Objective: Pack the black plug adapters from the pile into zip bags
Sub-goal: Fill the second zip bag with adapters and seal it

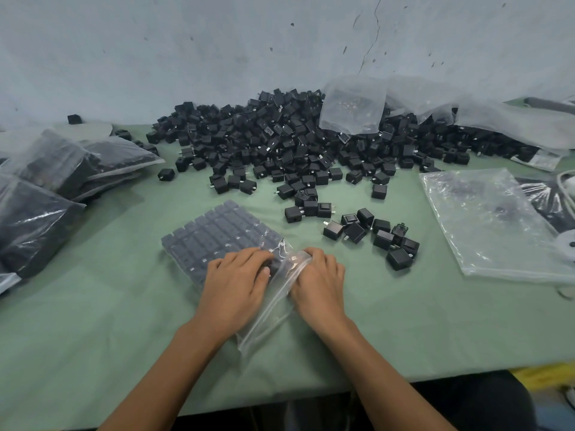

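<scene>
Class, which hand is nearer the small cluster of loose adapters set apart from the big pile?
Right. The right hand pinches the zip bag at its mouth, the cluster up and to its right. The left hand holds the packed adapters, farther away across the bag.

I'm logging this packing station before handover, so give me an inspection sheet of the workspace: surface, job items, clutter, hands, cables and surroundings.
Surface: table covered in green cloth, slightly wrinkled.
Job's things: big pile of black plug adapters against the wall; small loose group nearer the person; zip bag holding adapters in rows; filled bags stacked at left; empty zip bag lying flat at right.
Clutter: crumpled clear plastic lying over the pile's right part.
Hands: left hand rests on the bagged adapters; right hand grips the bag's bunched open end.
Cables: pale cord at the right edge, mostly cut off.
Surroundings: scuffed, cracked wall behind the table.
</scene>
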`<control>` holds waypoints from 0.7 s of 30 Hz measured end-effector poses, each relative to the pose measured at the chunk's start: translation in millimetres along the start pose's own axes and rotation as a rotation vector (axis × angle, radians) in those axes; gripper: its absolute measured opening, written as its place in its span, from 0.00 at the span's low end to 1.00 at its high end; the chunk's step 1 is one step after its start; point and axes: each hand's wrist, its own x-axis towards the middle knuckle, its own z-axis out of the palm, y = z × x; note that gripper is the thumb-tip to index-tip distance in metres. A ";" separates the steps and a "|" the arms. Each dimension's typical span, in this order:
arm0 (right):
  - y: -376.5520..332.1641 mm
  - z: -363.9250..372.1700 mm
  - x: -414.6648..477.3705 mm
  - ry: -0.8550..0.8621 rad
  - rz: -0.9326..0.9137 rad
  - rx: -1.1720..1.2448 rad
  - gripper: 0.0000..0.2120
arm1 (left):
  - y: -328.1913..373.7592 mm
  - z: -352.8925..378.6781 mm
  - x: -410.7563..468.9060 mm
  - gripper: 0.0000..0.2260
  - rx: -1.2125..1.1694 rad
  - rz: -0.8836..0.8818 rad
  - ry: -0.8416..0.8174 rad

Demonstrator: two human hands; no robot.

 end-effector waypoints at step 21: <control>-3.6 -1.8 -3.0 -0.009 -0.019 0.011 0.19 | -3.8 13.0 2.5 0.18 0.216 0.040 -0.095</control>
